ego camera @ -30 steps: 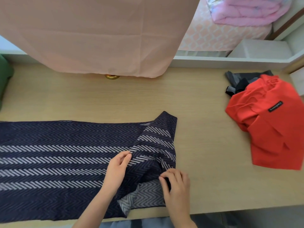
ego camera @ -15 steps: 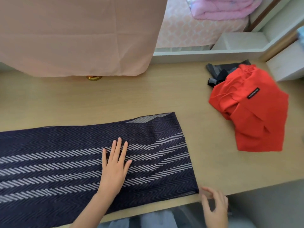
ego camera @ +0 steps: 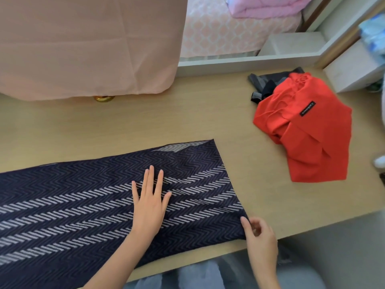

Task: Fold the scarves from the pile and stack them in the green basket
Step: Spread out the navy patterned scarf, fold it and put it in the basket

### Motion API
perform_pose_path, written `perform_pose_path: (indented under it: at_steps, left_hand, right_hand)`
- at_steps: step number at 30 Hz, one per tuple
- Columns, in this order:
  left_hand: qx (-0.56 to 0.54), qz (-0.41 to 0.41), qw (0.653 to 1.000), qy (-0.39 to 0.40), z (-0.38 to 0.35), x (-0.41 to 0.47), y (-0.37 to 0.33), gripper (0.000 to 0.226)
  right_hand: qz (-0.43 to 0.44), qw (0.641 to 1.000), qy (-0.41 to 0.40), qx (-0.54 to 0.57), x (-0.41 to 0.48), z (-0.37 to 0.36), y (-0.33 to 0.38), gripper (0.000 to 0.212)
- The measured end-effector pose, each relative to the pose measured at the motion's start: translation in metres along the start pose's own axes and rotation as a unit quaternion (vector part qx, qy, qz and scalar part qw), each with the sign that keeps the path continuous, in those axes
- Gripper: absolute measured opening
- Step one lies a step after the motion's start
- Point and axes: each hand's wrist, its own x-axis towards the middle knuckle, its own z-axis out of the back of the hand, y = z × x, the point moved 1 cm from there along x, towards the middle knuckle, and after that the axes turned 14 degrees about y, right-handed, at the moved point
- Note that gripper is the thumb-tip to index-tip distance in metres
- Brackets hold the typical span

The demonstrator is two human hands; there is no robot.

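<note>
A navy scarf (ego camera: 83,205) with pale chevron stripes lies flat along the near side of the wooden table (ego camera: 208,113), running off the left edge of view. My left hand (ego camera: 149,203) presses flat on it with fingers straight and spread. At the scarf's near right corner, my right hand (ego camera: 258,232) has loosely curled fingers, and one fingertip touches the cloth's edge. I see nothing held in it. The pile at the right holds a crumpled red scarf (ego camera: 312,138) on top of a dark grey one (ego camera: 262,84). The green basket is out of view.
A peach cloth (ego camera: 83,44) hangs over the table's far left side, with a brass knob (ego camera: 103,98) under its hem. Behind the table are a white ledge (ego camera: 250,61) and a bed with pink bedding (ego camera: 260,7). A white box (ego camera: 354,67) stands at the far right.
The scarf's folded-over right end now lies spread flat. My left hand went from pinching to pressing flat. My right hand let go, dropped past the table edge, then rose to the near right corner.
</note>
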Motion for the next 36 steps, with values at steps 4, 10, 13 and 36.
perform_pose_path:
  at_steps: [4,10,13,36]
  left_hand:
    - [-0.04,-0.027,0.998,-0.031,0.017,0.019,-0.01,0.058]
    - [-0.097,-0.07,0.99,-0.078,0.055,0.067,-0.007,0.046]
    - [-0.105,-0.075,0.988,-0.082,0.066,0.081,-0.002,0.032]
    - [-0.042,0.005,0.984,-0.174,0.056,0.115,-0.01,0.016]
  right_hand:
    - [0.05,0.998,-0.019,-0.028,0.009,0.001,0.011,0.026]
    - [0.273,0.957,0.069,-0.076,0.084,-0.017,0.09,0.032]
    - [0.352,0.916,0.117,-0.155,0.129,-0.034,0.139,0.041]
    - [0.248,0.954,0.031,-0.167,0.173,-0.019,0.134,0.024]
